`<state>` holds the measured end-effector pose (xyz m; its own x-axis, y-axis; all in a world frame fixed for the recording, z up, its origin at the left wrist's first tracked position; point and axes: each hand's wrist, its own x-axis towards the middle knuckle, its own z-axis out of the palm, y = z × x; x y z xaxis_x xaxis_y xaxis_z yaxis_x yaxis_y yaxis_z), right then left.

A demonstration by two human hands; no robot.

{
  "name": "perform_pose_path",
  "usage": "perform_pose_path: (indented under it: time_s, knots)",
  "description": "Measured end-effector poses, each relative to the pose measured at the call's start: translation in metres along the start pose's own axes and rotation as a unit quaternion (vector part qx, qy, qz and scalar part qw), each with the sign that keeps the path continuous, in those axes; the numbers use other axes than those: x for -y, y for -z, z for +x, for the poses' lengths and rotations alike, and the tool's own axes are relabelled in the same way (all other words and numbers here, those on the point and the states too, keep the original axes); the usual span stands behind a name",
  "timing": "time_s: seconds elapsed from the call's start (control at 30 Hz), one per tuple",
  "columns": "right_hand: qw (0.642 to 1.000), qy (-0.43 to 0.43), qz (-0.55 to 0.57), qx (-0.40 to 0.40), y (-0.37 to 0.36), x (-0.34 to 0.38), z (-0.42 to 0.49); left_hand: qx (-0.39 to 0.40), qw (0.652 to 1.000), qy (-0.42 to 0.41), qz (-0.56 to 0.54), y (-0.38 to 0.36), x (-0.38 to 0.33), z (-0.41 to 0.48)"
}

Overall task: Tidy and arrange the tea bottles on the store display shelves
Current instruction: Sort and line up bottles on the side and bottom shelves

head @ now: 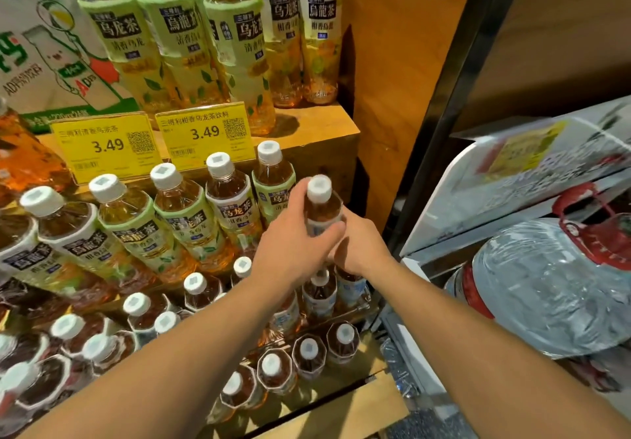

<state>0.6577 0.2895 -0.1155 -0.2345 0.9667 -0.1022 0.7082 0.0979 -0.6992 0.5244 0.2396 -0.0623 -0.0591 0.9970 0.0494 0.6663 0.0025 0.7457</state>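
Observation:
A white-capped tea bottle (321,204) with amber tea and a pale label stands upright at the right end of the middle shelf row. My left hand (290,244) wraps around its left side and front. My right hand (358,244) holds its lower right side. Green-labelled and white-labelled tea bottles (184,213) line the same row to the left. More tea bottles (235,39) fill the top wooden shelf (317,121). Darker tea bottles (273,367) with white caps crowd the lower tiers.
Two yellow price tags (205,134) reading 3.49 hang on the top shelf edge. A wooden side panel (392,97) and a black post (454,104) bound the shelves on the right. Beyond them lies a large water jug (553,288) with a red handle.

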Motion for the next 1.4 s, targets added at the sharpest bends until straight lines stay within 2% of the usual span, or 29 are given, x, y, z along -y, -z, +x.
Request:
perform_pose_path:
  time_s: [0.13,0.27,0.33,0.47,0.53,0.63,0.73,0.8,0.93,1.07,1.23,1.4]
  knots:
    - [0.998,-0.02,-0.055,0.021,-0.013,0.0,0.0,-0.035,0.994,-0.012,0.106,0.003,-0.002,0.006]
    - [0.999,-0.018,0.005,0.046,0.01,0.005,-0.002,-0.077,0.994,-0.035,0.065,-0.004,0.002,0.009]
    - [0.999,-0.025,0.027,0.022,0.017,0.004,-0.011,-0.087,0.993,-0.051,0.067,-0.009,0.006,0.01]
    - [0.999,-0.041,0.005,-0.016,0.011,0.005,-0.017,-0.065,0.989,-0.056,0.121,-0.015,0.009,0.015]
    - [0.999,-0.022,-0.031,-0.026,0.009,0.008,-0.012,-0.057,0.988,-0.049,0.138,-0.014,0.008,0.021]
    - [0.987,-0.003,-0.16,-0.015,0.0,0.01,-0.005,-0.021,0.976,-0.069,0.204,-0.017,0.009,0.027]
    - [0.958,-0.01,-0.286,-0.01,-0.012,0.01,0.0,0.021,0.966,-0.075,0.247,-0.022,0.016,0.032]
    - [0.959,-0.012,-0.283,0.002,-0.012,0.006,0.005,0.037,0.969,-0.057,0.237,-0.023,0.018,0.037]
    - [0.98,-0.015,-0.182,0.077,0.001,0.002,0.011,0.071,0.973,-0.023,0.216,-0.026,0.016,0.045]
    - [0.994,0.0,-0.112,0.006,0.004,0.005,0.005,0.068,0.979,-0.013,0.191,-0.026,0.021,0.049]
    - [0.972,0.001,-0.234,-0.024,-0.008,0.011,0.006,0.064,0.975,-0.003,0.212,-0.03,0.027,0.045]
    - [0.948,-0.022,-0.317,0.027,-0.001,0.029,0.015,0.084,0.967,0.018,0.241,-0.033,0.03,0.054]
